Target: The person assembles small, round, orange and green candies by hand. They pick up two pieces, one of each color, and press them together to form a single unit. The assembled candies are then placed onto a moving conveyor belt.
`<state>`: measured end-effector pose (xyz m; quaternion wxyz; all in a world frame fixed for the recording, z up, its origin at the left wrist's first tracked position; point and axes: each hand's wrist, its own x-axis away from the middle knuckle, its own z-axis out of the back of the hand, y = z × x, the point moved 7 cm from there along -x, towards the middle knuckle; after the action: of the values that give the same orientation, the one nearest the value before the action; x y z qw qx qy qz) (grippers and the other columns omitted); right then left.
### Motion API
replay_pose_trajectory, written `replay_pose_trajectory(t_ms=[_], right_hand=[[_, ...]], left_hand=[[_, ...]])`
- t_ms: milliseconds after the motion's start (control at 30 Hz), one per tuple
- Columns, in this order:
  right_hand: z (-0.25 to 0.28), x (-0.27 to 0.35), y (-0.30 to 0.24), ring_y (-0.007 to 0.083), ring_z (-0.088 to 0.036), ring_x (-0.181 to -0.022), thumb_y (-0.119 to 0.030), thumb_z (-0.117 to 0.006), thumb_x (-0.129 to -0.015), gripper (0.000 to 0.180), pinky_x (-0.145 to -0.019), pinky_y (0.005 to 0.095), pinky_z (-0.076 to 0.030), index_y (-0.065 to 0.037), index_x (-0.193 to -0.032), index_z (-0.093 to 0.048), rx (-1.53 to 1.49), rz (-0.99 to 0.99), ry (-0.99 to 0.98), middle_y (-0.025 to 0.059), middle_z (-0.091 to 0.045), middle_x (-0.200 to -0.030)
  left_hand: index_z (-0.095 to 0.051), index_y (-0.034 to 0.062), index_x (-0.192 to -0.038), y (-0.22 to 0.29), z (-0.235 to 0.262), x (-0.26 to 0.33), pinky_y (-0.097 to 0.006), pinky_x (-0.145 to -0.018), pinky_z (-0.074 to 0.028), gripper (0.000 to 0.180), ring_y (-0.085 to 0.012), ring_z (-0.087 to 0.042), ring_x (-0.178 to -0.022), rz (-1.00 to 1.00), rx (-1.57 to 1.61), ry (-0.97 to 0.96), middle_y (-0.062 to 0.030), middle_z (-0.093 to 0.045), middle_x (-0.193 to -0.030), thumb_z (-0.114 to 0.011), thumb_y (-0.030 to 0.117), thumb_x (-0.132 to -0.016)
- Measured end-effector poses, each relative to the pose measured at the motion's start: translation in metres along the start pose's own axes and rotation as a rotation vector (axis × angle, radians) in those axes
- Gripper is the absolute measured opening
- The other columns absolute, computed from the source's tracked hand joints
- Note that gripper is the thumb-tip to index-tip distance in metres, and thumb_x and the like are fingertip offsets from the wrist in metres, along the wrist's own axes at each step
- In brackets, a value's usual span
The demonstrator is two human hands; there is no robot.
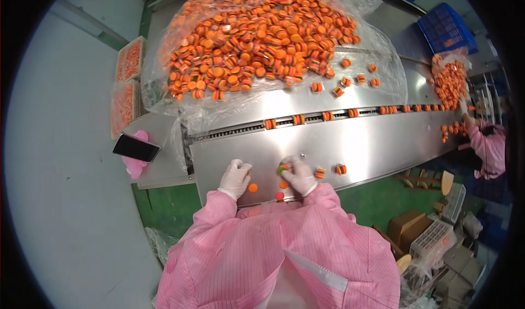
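Note:
My white-gloved left hand is closed above the steel table's near edge, fingers curled; what they hold, if anything, is hidden. Just beside it lies a loose orange disc. My gloved right hand pinches a small layered burger-shaped candy, its green layer showing. Below that sit another orange disc and a red disc. To the right of my right hand rest two whole layered candies, one at the wrist and one farther right.
Beyond my hands a narrow chain conveyor carries spaced candies. A large candy heap lies on clear plastic film behind it. At left, a phone rests on pink cloth near stacked trays. A co-worker in pink handles candies at far right.

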<state>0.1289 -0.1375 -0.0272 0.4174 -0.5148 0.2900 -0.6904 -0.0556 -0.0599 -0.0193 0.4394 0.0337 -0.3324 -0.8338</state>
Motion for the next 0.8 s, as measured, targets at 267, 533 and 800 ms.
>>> replay_pose_trajectory(t_ms=[267, 533, 800], right_hand=[[0.034, 0.04, -0.014, 0.0286, -0.051, -0.097, -0.014, -0.055, -0.075, 0.018, -0.077, 0.0404, -0.043, -0.014, -0.093, -0.06, 0.579, 0.304, 0.24, 0.0091, -0.055, -0.098], [0.067, 0.047, 0.038, 0.0343, -0.051, -0.094, -0.012, -0.053, -0.078, 0.023, -0.08, 0.0421, -0.043, -0.01, -0.101, -0.058, 0.762, 0.374, 0.165, 0.0163, -0.054, -0.101], [0.094, -0.018, 0.021, 0.0159, -0.054, -0.064, -0.02, -0.059, -0.083, 0.023, -0.059, 0.0288, -0.044, -0.002, -0.098, -0.058, -0.357, 0.064, 0.093, 0.0057, -0.057, -0.073]], left_hand=[[-0.053, 0.0081, -0.097, 0.015, 0.023, 0.006, -0.039, -0.08, -0.043, 0.03, -0.0316, -0.05, -0.092, -0.076, 0.107, 0.237, -0.0111, -0.051, -0.093, -0.063, 0.009, -0.068], [-0.049, 0.0065, -0.097, 0.053, 0.016, -0.068, -0.042, -0.08, -0.04, 0.029, -0.0344, -0.047, -0.09, -0.316, 0.087, 0.293, -0.014, -0.05, -0.092, -0.06, 0.007, -0.07], [-0.046, 0.0053, -0.109, 0.047, 0.005, -0.199, -0.042, -0.085, -0.038, 0.041, -0.0362, -0.045, -0.096, -0.233, -0.126, 0.155, -0.0167, -0.05, -0.103, -0.061, 0.009, -0.07]])
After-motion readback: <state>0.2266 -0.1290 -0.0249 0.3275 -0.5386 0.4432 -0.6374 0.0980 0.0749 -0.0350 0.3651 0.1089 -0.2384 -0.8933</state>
